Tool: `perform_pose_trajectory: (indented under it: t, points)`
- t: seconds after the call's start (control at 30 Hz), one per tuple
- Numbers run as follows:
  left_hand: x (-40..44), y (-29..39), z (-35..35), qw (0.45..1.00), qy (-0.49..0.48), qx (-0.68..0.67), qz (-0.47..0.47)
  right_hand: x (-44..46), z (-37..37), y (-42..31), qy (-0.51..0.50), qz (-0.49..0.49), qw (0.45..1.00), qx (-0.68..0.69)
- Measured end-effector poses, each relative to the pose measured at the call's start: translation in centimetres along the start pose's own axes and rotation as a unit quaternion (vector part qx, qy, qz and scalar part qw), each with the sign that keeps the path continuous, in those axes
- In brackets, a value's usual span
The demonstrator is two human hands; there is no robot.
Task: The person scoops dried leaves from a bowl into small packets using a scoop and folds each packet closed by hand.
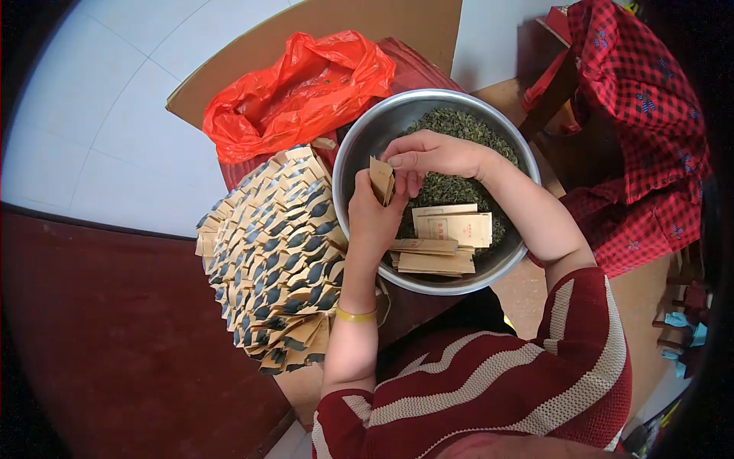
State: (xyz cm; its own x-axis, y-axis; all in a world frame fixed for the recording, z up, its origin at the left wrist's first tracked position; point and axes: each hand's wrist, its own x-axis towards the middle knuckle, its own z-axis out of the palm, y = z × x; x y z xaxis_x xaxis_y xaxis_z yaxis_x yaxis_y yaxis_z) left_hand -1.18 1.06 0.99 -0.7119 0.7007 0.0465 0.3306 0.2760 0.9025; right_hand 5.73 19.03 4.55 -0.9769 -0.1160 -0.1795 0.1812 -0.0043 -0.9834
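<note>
My left hand (372, 214) is closed around a small brown kraft paper bag (381, 180), held upright over the left part of a steel basin (360, 131). Beside the bag's top, my right hand (432, 154) has its fingers curled in and the thumb close to the bag; what they hold, if anything, is hidden. Dark green dried leaves (459, 126), looking like tea, fill much of the basin. On the leaves, below my hands, lie several flat paper bags (436, 262) with printing on them.
Left of the basin stands a big cluster of filled paper bags (279, 252), dark at their openings. A crumpled red plastic bag (298, 96) lies behind it, before a cardboard sheet (413, 30). Red-and-black checked cloth (642, 99) hangs at the right.
</note>
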Motion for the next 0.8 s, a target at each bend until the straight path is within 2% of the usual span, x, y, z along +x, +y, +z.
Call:
perform_pose_trajectory:
  t: [0.13,0.2,0.43,0.5,0.63,0.7,0.8]
  points:
    - [0.3,-1.3,0.4,0.999,0.001,-0.021,0.036,0.0,0.1,0.2,-0.013,-0.012,1.000,-0.002]
    - [0.3,-1.8,0.5,0.994,0.011,-0.036,0.100,0.0,0.2,0.2,-0.031,-0.019,0.999,-0.027]
    - [0.3,-1.5,0.5,0.997,0.006,-0.032,0.073,-0.1,0.2,-0.2,-0.011,-0.007,1.000,-0.006]
    - [0.2,-1.2,0.5,0.997,0.020,-0.004,0.068,0.0,0.1,0.0,-0.034,-0.015,0.998,-0.053]
    - [0.1,-0.6,0.4,0.997,0.029,0.029,0.062,0.0,-0.1,0.0,-0.046,-0.018,0.997,-0.064]
    - [0.1,-0.5,0.3,0.999,0.013,0.025,0.036,-0.2,0.1,-0.4,-0.028,0.002,0.999,-0.040]
    - [0.1,-0.7,0.4,0.997,0.029,0.041,0.060,-0.2,-0.1,-0.4,-0.014,0.015,1.000,-0.015]
